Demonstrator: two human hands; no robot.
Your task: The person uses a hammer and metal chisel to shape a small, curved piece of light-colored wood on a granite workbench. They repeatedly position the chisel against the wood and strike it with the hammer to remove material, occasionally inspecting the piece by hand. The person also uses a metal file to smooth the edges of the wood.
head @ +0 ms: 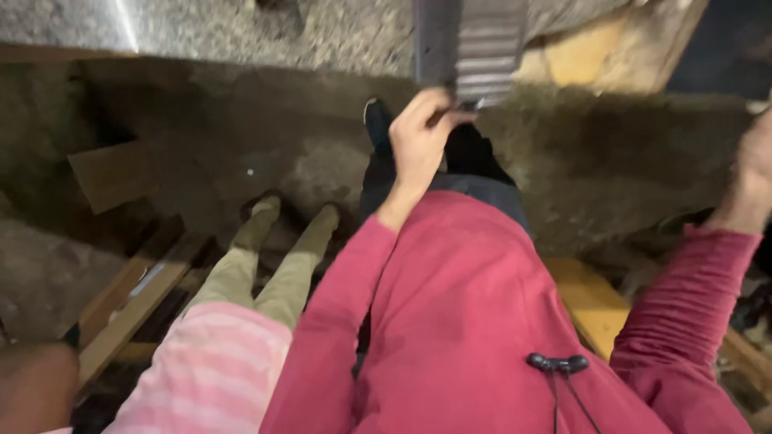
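Rough dirt floor and stone wall lie below you. Your left hand (420, 133) pinches the near edge of the grey ribbed sheet (474, 48), fingers curled; next, steady it. Your right hand (756, 161) is blurred, so I cannot tell its grip.

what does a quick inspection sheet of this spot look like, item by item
surface: rough dirt and stone ground, uneven.
job's things: grey corrugated metal sheet, upright at the top of the view, gripped at its lower edge.
clutter: wooden planks lower left, flat board at left, yellow wooden piece at right.
hands: left hand closed on the sheet's edge; right hand raised at the frame edge, its grip out of view.
cables: thin black cord with toggle on the red top.
surroundings: another person in a pink striped top and khaki trousers stands close at left.
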